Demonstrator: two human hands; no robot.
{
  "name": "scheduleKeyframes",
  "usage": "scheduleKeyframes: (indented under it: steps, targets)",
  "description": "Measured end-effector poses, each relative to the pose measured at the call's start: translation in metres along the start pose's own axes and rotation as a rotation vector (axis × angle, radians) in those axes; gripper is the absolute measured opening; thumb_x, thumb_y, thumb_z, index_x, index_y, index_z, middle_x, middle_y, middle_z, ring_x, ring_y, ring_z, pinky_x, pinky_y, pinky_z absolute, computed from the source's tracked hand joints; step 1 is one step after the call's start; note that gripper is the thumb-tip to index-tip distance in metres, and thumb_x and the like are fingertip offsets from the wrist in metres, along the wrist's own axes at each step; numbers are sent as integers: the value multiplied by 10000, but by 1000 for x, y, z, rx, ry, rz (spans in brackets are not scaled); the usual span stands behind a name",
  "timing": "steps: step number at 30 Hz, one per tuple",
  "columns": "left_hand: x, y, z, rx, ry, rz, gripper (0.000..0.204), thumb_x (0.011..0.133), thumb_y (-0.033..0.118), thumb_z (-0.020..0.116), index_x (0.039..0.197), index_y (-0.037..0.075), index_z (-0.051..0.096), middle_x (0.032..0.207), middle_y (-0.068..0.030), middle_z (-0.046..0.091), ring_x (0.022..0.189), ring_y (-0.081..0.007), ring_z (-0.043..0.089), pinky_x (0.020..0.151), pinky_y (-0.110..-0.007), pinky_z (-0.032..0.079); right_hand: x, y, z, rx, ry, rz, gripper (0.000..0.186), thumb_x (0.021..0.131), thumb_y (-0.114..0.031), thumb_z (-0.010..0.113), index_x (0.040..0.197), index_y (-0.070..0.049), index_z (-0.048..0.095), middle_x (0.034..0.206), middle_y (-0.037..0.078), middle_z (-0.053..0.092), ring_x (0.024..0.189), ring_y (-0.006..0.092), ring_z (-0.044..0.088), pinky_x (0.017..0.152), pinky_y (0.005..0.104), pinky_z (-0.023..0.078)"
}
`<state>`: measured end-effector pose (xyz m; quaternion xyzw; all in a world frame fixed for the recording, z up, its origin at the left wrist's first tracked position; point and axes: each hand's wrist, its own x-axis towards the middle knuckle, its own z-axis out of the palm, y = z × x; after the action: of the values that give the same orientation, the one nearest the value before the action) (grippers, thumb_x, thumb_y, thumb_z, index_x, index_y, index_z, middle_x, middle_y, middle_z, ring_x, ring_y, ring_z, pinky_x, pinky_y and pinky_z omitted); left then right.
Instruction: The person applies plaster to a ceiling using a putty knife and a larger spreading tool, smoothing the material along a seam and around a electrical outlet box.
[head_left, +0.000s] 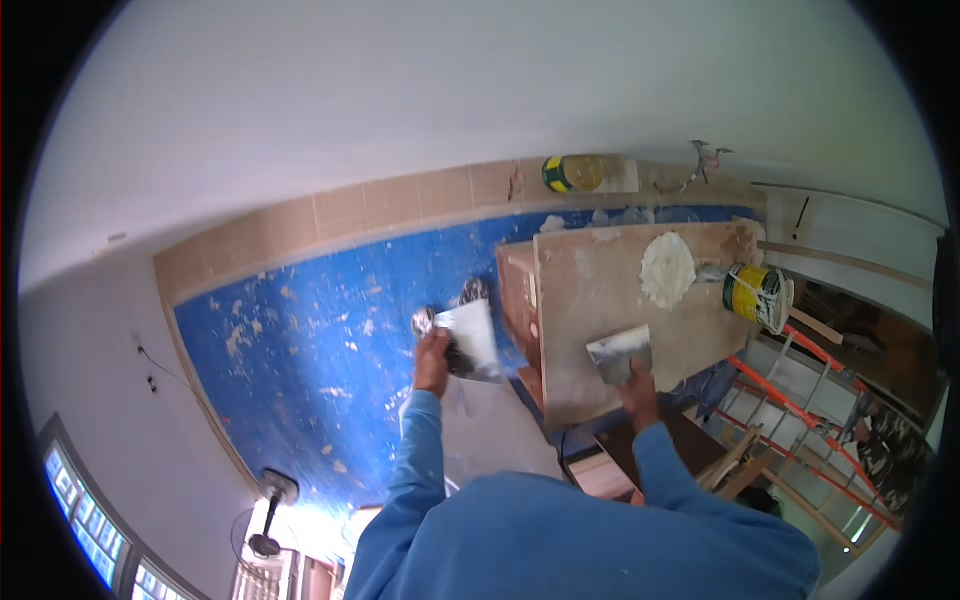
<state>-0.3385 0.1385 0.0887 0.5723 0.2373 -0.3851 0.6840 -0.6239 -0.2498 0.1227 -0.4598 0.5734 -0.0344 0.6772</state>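
My left hand (432, 362) is closed around a wide putty knife (472, 338), held out over the blue floor covering; its blade is pale at the top, darker below, and slightly blurred. To the right, my right hand (641, 392) grips a second putty knife (621, 350), whose broad metal blade has white paste along its edge. That blade is over a light brown board (590, 300) on a box-like stand, and I cannot tell whether it touches. A mound of white putty (667, 270) lies on the board's far part, beyond the right-hand knife.
A smeared green-and-yellow bucket (757, 297) stands by the board's right edge. Another such can (573, 174) is near the white wall (480, 90). An orange ladder (790, 400) and wooden strips are at the right. Below my left knife is putty-spotted blue sheeting (330, 340); a fan (272, 510) stands lower left.
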Motion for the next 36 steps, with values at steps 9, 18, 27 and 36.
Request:
scheduleKeyframes:
  steps: [9,18,27,36]
  targets:
    - [98,41,167,198,-344,405,242,889,159,590,1014,-48,600,1252,-235,570,1073,-311,584,936,-346,427,-100,83,33,622,382,374,675,972,-546,442,1491,-135,311,1593,137,143,1471,354,136,1128,674,65]
    - [106,22,206,445,-67,204,193,847,146,639,780,-35,629,808,-210,568,711,-363,554,682,-432,428,-95,106,36,863,501,456,667,958,-551,447,1472,-146,318,1525,168,269,1436,375,215,1107,696,145]
    - [75,23,235,522,-32,405,207,855,144,638,776,-38,579,707,-201,510,670,-335,532,635,-440,406,-103,78,12,728,532,399,724,952,-541,485,1500,-127,256,1564,160,220,1458,409,177,1096,729,124]
    - [110,12,192,595,-13,573,80,822,3,636,901,3,647,849,-189,582,767,-364,596,672,-413,464,-91,128,48,963,396,451,595,1006,-514,390,1489,-174,318,1554,137,272,1442,393,228,1082,737,147]
